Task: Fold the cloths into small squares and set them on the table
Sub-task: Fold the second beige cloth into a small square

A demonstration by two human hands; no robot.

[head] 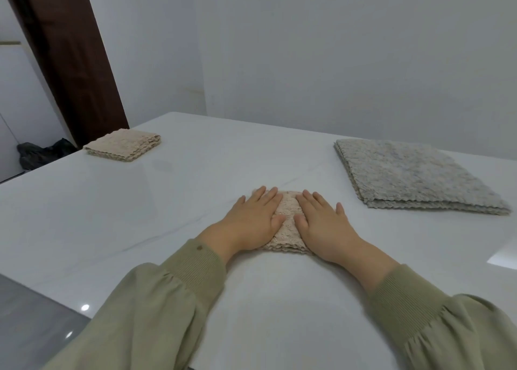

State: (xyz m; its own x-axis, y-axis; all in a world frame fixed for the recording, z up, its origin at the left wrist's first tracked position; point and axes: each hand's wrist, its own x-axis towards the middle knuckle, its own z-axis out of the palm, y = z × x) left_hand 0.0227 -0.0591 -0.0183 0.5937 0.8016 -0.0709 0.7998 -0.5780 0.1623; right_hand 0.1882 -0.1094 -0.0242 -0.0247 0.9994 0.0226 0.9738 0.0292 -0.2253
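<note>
A small beige folded cloth [288,224] lies on the white table [167,215] in front of me. My left hand [251,221] rests flat on its left half, fingers spread and palm down. My right hand [324,224] presses flat on its right half the same way. Only a strip of the cloth shows between the two hands. A folded beige square [123,145] sits at the far left of the table. A larger stack of grey unfolded cloths [414,173] lies at the right.
The table's left edge runs diagonally from the far left to the near left, with grey floor [36,322] below. A dark wooden door frame [70,56] and a black bag [42,154] stand beyond the far left corner. White walls lie behind.
</note>
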